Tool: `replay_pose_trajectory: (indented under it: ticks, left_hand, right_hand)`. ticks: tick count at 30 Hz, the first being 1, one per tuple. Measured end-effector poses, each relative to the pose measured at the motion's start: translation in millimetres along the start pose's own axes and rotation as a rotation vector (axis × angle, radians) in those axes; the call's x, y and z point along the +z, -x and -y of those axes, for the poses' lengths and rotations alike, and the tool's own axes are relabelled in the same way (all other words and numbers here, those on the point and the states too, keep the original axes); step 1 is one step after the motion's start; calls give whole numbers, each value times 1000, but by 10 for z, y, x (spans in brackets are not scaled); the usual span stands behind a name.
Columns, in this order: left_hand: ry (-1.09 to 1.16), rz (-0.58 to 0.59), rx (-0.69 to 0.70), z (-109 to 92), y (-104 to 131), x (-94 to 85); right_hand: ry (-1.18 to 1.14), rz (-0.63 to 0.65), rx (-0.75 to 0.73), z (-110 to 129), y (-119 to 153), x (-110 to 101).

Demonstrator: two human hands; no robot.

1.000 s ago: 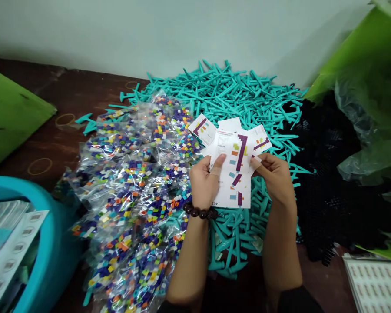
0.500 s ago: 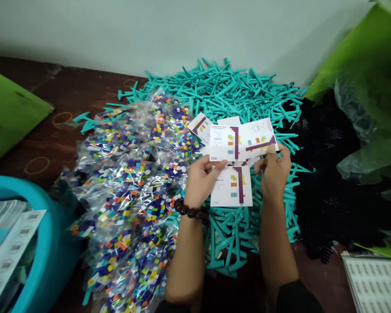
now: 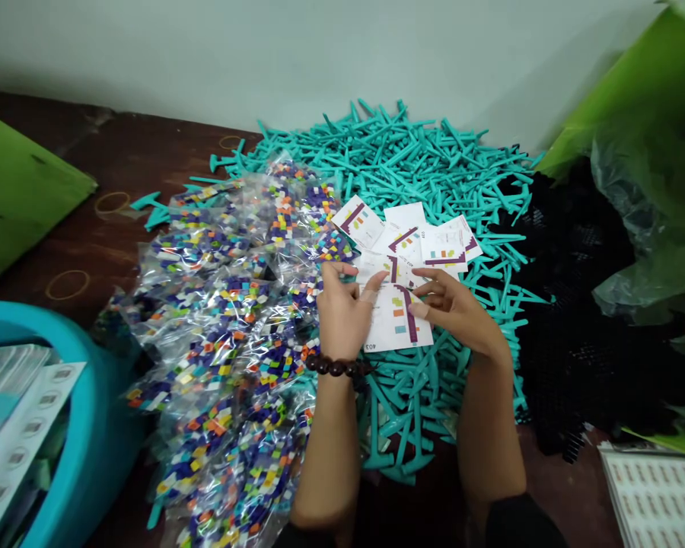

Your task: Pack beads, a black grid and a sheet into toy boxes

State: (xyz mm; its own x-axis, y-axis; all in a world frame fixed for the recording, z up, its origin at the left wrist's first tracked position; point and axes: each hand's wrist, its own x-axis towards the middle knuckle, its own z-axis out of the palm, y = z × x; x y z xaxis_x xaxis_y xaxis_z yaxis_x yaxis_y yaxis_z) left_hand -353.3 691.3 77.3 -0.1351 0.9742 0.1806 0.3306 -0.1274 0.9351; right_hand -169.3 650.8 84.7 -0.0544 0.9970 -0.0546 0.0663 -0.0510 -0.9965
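Note:
Between my hands is a white printed card (image 3: pixel 385 323) marked 403, with a purple L-shaped figure and small colored blocks on it. My left hand (image 3: pixel 342 312), wearing a dark bead bracelet (image 3: pixel 336 367), grips the card's left side with the thumb over it. My right hand (image 3: pixel 460 308) pinches the right side, its thumb on the printed face, and the card bends slightly there. Just beyond lie several similar loose cards (image 3: pixel 403 228), overlapping on a heap of turquoise plastic hammer-shaped pieces (image 3: pixel 399 160). My fingertips behind the card are partly hidden.
Clear bags of small colored bricks (image 3: pixel 222 342) are piled to the left. A turquoise tub (image 3: pixel 85 411) with printed sheets stands at the lower left. Black pieces (image 3: pixel 571 304) and clear plastic film (image 3: pixel 622 228) lie right; printed sheets (image 3: pixel 656 487) are at the lower right.
My right hand has let a card down onto the far loose cards and come back left to the near card. My left hand stays at the near card, its index finger straighter.

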Motion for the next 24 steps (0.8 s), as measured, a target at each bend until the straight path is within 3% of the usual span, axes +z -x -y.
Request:
replay_pose_trajectory:
  ticks: [5, 9, 15, 20, 24]
  left_hand:
    - [104, -95, 103, 1, 15, 63]
    - [145, -80, 164, 25, 19, 87]
    - [172, -160, 185, 110, -41, 43]
    - [67, -138, 257, 130, -56, 10]
    - [-4, -108, 305, 131, -50, 11]
  right_hand:
    - [-187, 15, -24, -2, 4, -68]
    - [-169, 7, -78, 14, -1, -101]
    - [-189, -520, -288, -106, -210, 33]
    - [-47, -396, -111, -119, -223, 59]
    - [-21, -353, -91, -26, -135, 13]
